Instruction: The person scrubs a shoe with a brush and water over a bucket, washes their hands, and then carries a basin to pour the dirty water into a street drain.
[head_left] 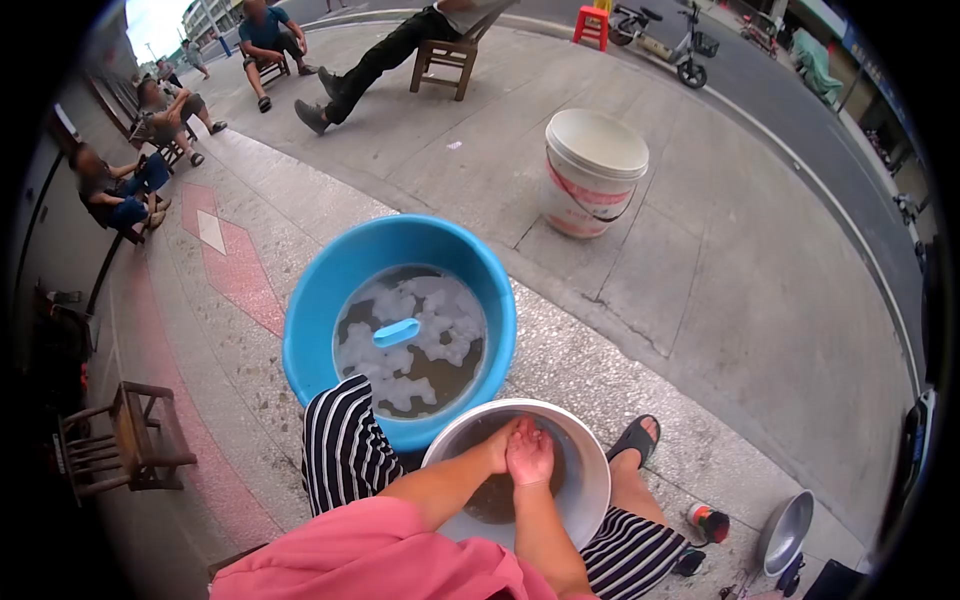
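Over a white basin (597,490) of murky brownish water, my left hand (499,445) and my right hand (530,456) meet. The right palm faces up, fingers stretched toward the far rim. My left fingers are bent in against the right ones, and whatever lies between them is hidden. Just beyond stands a large blue tub (303,325) with cloudy water and patches of white suds. A light-blue oblong object with a slot, perhaps a brush handle (397,333), floats among the suds.
A white bucket (590,195) stands on the pavement ahead. A metal bowl (785,533) and a red-labelled jar (708,522) are at the lower right. A wooden chair (135,440) stands left. Several people sit at the back; a scooter (660,45) is parked by the road.
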